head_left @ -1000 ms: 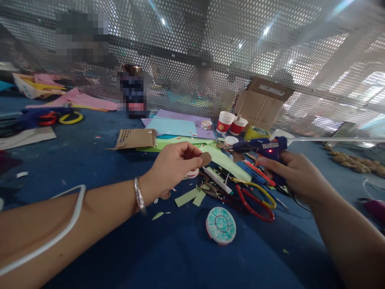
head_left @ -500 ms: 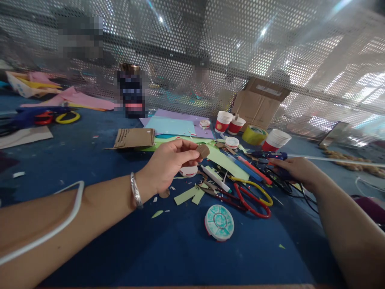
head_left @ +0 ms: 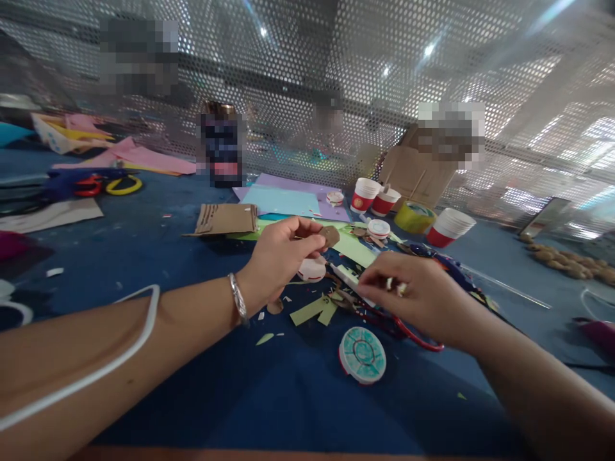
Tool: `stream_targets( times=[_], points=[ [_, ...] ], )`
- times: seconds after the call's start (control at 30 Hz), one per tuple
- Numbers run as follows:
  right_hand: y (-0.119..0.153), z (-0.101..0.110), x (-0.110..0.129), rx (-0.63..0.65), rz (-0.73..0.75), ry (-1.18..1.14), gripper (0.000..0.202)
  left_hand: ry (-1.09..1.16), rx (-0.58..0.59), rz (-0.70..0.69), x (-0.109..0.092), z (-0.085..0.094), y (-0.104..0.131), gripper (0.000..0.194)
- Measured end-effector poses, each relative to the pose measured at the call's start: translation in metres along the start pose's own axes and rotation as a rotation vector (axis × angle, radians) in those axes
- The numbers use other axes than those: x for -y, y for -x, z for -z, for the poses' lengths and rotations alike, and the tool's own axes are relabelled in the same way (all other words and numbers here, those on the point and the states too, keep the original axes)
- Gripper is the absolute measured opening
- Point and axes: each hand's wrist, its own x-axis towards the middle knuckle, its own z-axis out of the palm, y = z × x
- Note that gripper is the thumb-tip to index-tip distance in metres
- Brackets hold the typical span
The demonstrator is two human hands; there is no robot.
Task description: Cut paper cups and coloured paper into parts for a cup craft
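Observation:
My left hand [head_left: 283, 253] pinches a small brown cardboard piece [head_left: 330, 236] between thumb and fingers, above the table. My right hand [head_left: 416, 294] hovers over a white marker [head_left: 350, 278] and the red-handled scissors [head_left: 423, 344]; its fingers are half curled with a gap between them, and nothing shows in them. Whether it touches the marker I cannot tell. Behind it lies a dark blue glue gun [head_left: 449, 264], partly hidden. A round disc with a teal pattern [head_left: 362, 355] lies in front. Beneath my left hand sits a white round lid [head_left: 312, 269].
Green paper scraps [head_left: 310, 309] litter the middle. Cardboard [head_left: 228, 219] and purple and blue sheets [head_left: 278, 200] lie behind. Paper cups [head_left: 450, 227] and yellow tape [head_left: 414, 217] stand at the back right, before a perforated metal screen [head_left: 288, 77]. Pink paper [head_left: 144, 156] lies back left.
My right hand has let go of the glue gun and moved left to above the marker and scissors. My left hand keeps its hold on the cardboard piece. The view has shifted slightly.

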Motion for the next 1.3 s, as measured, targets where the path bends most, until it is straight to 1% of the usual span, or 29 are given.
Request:
stream_targets(
  times=[0.07,0.1,0.27,0.53,0.83,0.97,1.03,1.13,1.2,1.3],
  points=[
    [-0.006,-0.012,0.016,0.092,0.020,-0.023,0.009,-0.017,0.004,-0.006,-0.001,0.001,0.000,0.011],
    [-0.008,-0.017,0.019,0.110,0.028,-0.012,0.007,-0.028,0.013,-0.014,-0.001,0.001,0.000,0.011],
    [-0.016,-0.029,0.018,0.099,0.010,0.126,0.007,-0.069,0.035,-0.066,0.000,0.002,-0.001,0.012],
    [-0.018,-0.034,0.024,0.123,-0.032,0.175,0.006,-0.074,0.005,-0.103,0.001,0.001,0.000,0.014],
    [-0.022,-0.040,0.025,0.093,-0.060,0.158,0.005,-0.100,0.029,-0.160,0.007,0.004,-0.003,0.017],
    [-0.023,-0.041,0.028,0.098,-0.066,0.155,0.006,-0.108,0.039,-0.154,0.007,0.005,-0.003,0.019],
    [-0.024,-0.041,0.029,0.112,-0.068,0.124,0.005,-0.112,0.042,-0.157,0.006,0.005,-0.003,0.019],
    [-0.026,-0.042,0.028,0.131,-0.053,0.041,0.011,-0.122,0.046,-0.161,0.004,0.005,-0.003,0.020],
    [-0.025,-0.041,0.027,0.124,-0.034,-0.010,0.013,-0.123,0.054,-0.157,0.003,0.004,-0.003,0.021],
    [-0.022,-0.036,0.026,0.104,-0.013,-0.099,0.010,-0.104,0.070,-0.144,0.002,0.004,-0.003,0.022]
  ],
)
